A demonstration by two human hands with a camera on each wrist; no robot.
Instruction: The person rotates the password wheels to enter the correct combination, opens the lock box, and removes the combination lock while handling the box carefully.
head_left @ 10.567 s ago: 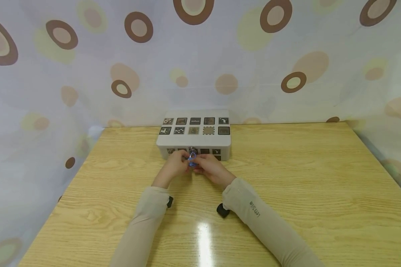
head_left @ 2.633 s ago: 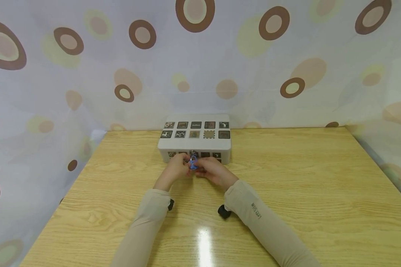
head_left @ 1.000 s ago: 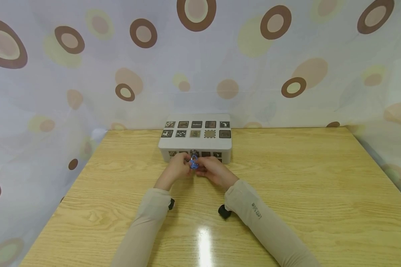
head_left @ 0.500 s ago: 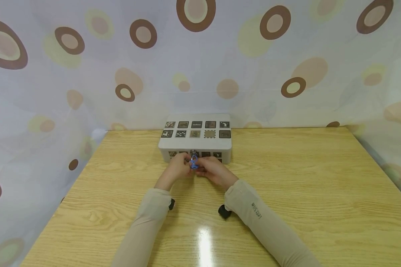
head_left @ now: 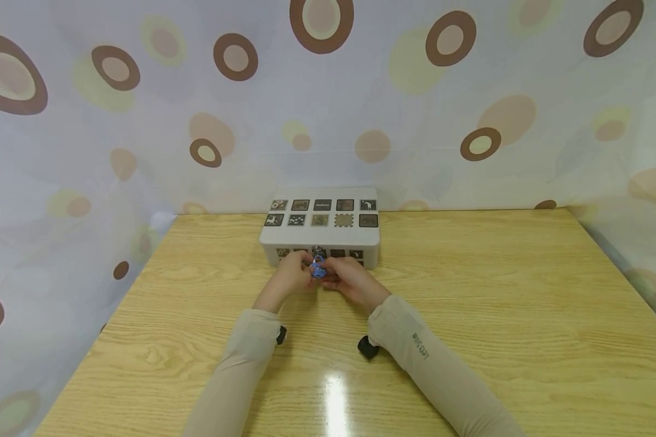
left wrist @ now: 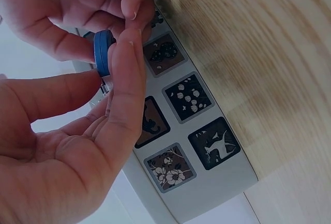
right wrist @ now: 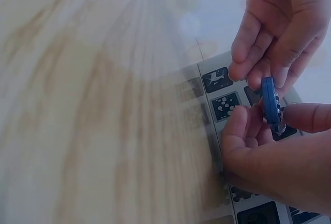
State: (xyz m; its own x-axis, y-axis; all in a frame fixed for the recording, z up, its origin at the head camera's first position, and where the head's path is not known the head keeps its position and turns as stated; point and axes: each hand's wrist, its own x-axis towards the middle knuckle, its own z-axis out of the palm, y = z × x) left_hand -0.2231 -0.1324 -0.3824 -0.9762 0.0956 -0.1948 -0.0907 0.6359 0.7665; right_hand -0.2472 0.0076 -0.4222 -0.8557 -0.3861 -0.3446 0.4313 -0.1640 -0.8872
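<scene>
A small blue padlock (head_left: 318, 269) is at the front of a white box (head_left: 319, 233), just below the metal latch (head_left: 318, 250). My left hand (head_left: 291, 276) pinches the padlock from the left, between thumb and fingers, as the left wrist view shows with the lock body (left wrist: 102, 53) edge-on. From the other side my right hand (head_left: 352, 279) holds it too, its thumb against the face. Small number dials show along that face of the padlock (right wrist: 270, 102) in the right wrist view. Fingers partly cover the shackle, and whether it is through the latch I cannot tell.
The box carries dark square pictures on its lid and front, and stands at the back of a wooden table (head_left: 470, 291). Behind it hangs a pale curtain (head_left: 328, 109) with brown and yellow circles. Black wrist devices (head_left: 368, 347) sit under the sleeves.
Both hands stay at the padlock in every frame, with only slight finger movement. Since the oldest frame, the blue lock body shows a bit more fully and the head view has shifted slightly.
</scene>
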